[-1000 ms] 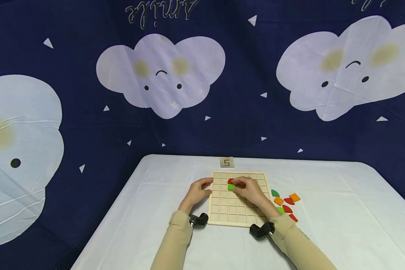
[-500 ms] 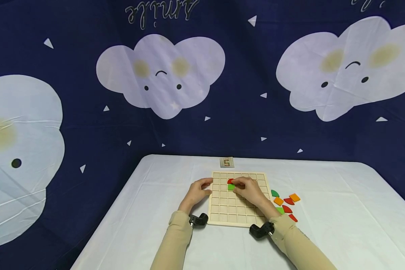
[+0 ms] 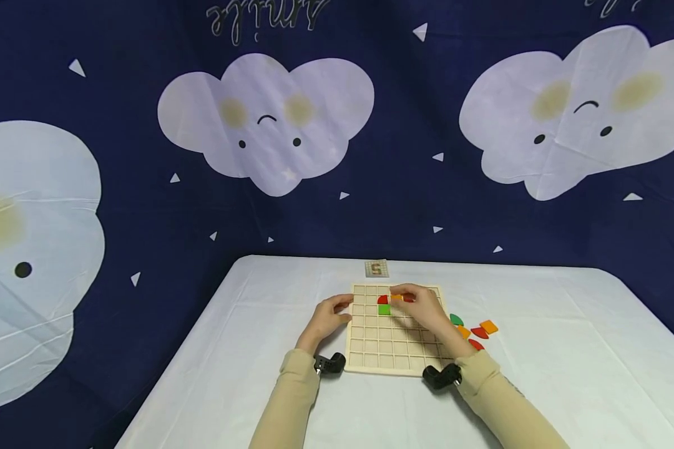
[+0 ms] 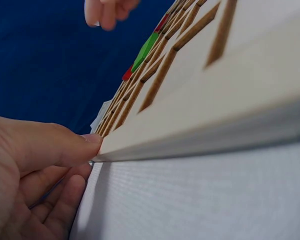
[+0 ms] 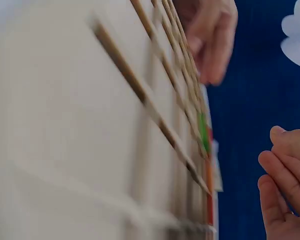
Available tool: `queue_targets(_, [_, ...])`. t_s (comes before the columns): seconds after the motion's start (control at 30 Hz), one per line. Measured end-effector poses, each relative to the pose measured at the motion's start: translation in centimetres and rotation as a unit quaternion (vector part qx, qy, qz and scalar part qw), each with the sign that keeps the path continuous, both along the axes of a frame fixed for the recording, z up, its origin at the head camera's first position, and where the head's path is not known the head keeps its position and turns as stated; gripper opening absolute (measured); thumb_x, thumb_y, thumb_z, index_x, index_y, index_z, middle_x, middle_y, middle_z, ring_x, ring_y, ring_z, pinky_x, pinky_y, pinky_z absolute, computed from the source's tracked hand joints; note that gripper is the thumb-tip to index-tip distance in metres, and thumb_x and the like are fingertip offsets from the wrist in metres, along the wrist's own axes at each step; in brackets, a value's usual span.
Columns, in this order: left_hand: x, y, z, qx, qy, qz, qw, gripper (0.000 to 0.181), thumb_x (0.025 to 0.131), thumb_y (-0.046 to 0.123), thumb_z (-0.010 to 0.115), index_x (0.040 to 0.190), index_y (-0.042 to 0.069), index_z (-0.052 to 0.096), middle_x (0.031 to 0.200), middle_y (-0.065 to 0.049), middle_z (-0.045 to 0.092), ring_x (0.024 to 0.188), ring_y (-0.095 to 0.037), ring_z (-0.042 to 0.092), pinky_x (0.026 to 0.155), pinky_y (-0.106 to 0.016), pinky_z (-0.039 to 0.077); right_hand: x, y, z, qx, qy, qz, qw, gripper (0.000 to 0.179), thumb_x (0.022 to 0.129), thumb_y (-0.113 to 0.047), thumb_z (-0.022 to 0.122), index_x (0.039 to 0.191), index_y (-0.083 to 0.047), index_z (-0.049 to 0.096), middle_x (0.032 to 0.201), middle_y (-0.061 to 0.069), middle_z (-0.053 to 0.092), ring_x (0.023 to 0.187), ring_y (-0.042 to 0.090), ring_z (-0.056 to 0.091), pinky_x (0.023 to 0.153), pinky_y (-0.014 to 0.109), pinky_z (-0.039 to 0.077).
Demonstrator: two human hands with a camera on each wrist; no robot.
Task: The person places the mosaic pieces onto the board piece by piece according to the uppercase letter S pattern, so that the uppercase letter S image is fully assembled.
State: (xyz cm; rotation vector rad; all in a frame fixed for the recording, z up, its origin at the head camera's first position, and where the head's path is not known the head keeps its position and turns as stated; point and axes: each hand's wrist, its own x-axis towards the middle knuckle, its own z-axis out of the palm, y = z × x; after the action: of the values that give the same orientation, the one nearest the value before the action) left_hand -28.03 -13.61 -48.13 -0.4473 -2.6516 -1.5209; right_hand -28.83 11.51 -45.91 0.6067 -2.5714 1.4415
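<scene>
My left hand point(image 3: 326, 319) rests at the left edge of a pale wooden grid board point(image 3: 365, 349). In the left wrist view its thumb point(image 4: 75, 147) touches the board's rim, the other fingers loosely bent below. Above the board's upper right part hovers my right hand point(image 3: 424, 308); in the right wrist view its fingers point(image 5: 285, 175) are bent loosely, with nothing between them. On the board lie a red quarter-round piece point(image 3: 383, 300), a green square point(image 3: 384, 309) below it, and an orange piece point(image 3: 395, 297) to its right. Another red piece point(image 3: 408, 300) is partly covered by the right hand.
Right of the board, loose pieces lie on the white table: a green quarter-round point(image 3: 456, 319), an orange square point(image 3: 489, 327), red pieces point(image 3: 480, 333) and others partly behind the right forearm. A small pattern card point(image 3: 377, 269) lies beyond the board.
My right hand has lifted away from the pieces and shifted slightly right, uncovering the orange piece and part of a second red one. The left hand stays at the board's edge.
</scene>
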Motion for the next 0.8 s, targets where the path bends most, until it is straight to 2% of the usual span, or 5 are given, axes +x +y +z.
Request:
queue_targets(0.2, [0.1,0.2,0.2,-0.004,-0.001,-0.004,1.0000,0.047,0.080,-0.006,0.066,0.126,-0.003,0.057,0.121,-0.016,0.060,0.109,-0.029,0.056,0.095,-0.035,0.047,0.4,3.9,2.6,-0.012,0.010,-0.041,0.9991,0.033,0.086,-0.016,0.070,0.116,-0.003,0.066,0.112,0.014,0.066,0.105,0.034,0.059,0.088,0.045,0.051])
queue_targets(0.37, [0.2,0.1,0.3,-0.003,0.003,-0.004,1.0000,0.047,0.080,-0.006,0.066,0.126,-0.004,0.057,0.120,-0.017,0.060,0.109,-0.030,0.056,0.095,-0.036,0.047,1.3,7.8,3.6,0.004,0.037,-0.071,0.9968,0.035,0.088,-0.021,0.068,0.119,-0.004,0.064,0.112,0.014,0.066,0.107,0.036,0.058,0.090,0.047,0.049])
queue_targets(0.53, [0.2,0.0,0.3,-0.001,0.001,-0.003,1.0000,0.047,0.080,-0.006,0.066,0.126,-0.003,0.057,0.121,-0.017,0.060,0.110,-0.030,0.056,0.096,-0.035,0.046,2.5,11.1,3.5,0.030,0.032,-0.106,0.9934,0.036,0.089,-0.028,0.066,0.118,-0.006,0.064,0.113,0.015,0.065,0.109,0.038,0.056,0.089,0.051,0.048])
queue_targets(0.67, [0.2,0.1,0.3,-0.003,-0.002,0.000,1.0000,0.047,0.080,-0.006,0.066,0.126,-0.003,0.057,0.121,-0.017,0.060,0.110,-0.030,0.055,0.097,-0.036,0.046,3.3,13.0,2.7,0.065,0.018,-0.139,0.9879,0.035,0.087,-0.032,0.068,0.114,-0.010,0.067,0.111,0.008,0.067,0.108,0.035,0.057,0.081,0.050,0.052])
queue_targets(0.8, [0.2,0.2,0.2,-0.006,-0.004,0.001,1.0000,0.046,0.081,-0.005,0.065,0.126,-0.002,0.057,0.122,-0.016,0.060,0.111,-0.029,0.055,0.097,-0.037,0.045,4.4,14.0,2.2,0.072,-0.002,-0.116,0.9906,0.033,0.087,-0.023,0.069,0.114,-0.005,0.067,0.112,0.011,0.066,0.109,0.039,0.056,0.085,0.054,0.049])
